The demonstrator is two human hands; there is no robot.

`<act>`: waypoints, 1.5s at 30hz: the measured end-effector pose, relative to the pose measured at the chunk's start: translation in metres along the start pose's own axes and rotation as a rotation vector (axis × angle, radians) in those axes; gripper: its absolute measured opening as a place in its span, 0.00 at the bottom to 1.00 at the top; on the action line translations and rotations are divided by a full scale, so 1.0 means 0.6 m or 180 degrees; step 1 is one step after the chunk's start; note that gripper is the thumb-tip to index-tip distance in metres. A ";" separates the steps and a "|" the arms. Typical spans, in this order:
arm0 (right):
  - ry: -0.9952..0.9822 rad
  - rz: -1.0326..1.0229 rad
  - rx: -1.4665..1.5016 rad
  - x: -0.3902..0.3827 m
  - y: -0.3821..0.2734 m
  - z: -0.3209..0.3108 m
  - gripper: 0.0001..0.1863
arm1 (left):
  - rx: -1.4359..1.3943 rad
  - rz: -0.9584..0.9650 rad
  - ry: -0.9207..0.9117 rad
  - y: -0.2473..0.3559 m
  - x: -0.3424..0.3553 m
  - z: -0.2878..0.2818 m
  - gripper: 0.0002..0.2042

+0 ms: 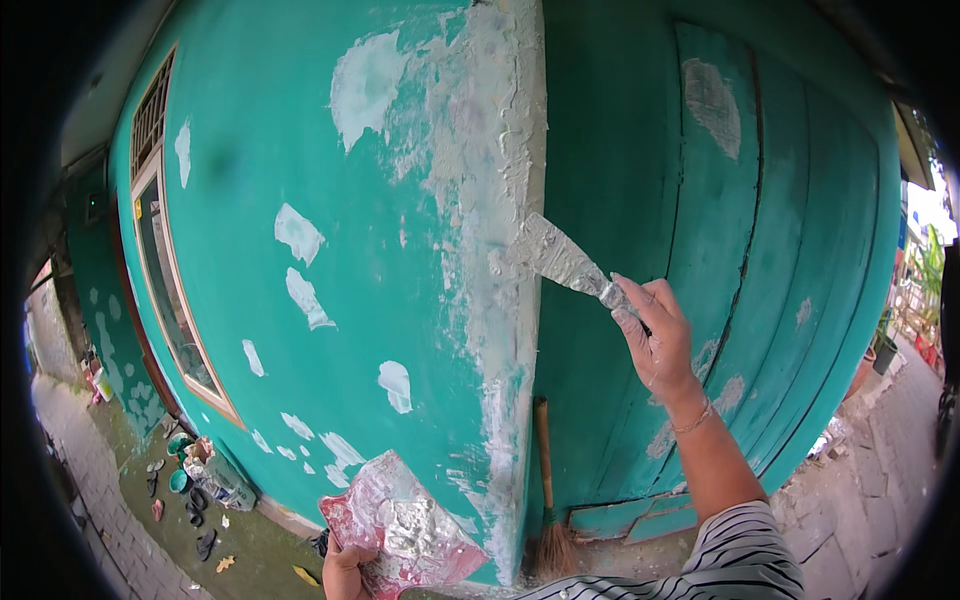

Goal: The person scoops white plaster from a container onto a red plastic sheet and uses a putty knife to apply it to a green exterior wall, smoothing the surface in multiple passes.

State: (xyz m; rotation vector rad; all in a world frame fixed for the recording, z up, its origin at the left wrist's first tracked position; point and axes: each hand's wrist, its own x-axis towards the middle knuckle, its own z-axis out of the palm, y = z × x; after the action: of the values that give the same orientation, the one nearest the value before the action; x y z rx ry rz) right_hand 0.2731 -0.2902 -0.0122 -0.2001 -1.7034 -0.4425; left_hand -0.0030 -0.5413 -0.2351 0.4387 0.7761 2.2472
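My right hand (655,335) grips a putty knife (565,255) by its handle, fingers closed round it. The wide blade is smeared with whitish filler, and its tip lies at the wall corner (510,210), which is coated with rough white filler. Lower down, my left hand (345,575) holds a flat reddish-pink board (450,560) by its near edge, thumb on top. A lump of wet white filler (418,525) sits on the board. The green wall (240,330) left of the corner carries several white filler patches, such as one large patch (368,88) high up.
Right of the corner are green panels (620,400) with pale patches. A broom (545,480) leans there. At the left are a framed window (175,280), a filler bag (215,475), green bowls (179,481) and several sandals (205,545) on the ground. Plants (930,270) stand far right.
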 end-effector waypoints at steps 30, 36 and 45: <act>0.0058 -0.0673 -0.0654 0.001 -0.011 0.004 0.25 | -0.0016 0.0018 -0.0021 -0.009 -0.009 -0.003 0.38; -0.0328 -0.1257 -0.1071 0.006 0.035 -0.012 0.28 | -0.0073 -0.0033 -0.0093 -0.014 0.002 -0.013 0.38; -0.0375 -0.1443 -0.1185 0.146 0.041 0.000 0.23 | -0.0035 -0.0089 -0.0083 -0.026 0.015 -0.015 0.37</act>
State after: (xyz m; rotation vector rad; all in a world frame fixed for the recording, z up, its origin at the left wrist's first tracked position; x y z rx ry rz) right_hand 0.2662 -0.2780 0.0778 -0.1077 -1.7695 -1.1054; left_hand -0.0055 -0.5297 -0.2509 0.4485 0.7516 2.2146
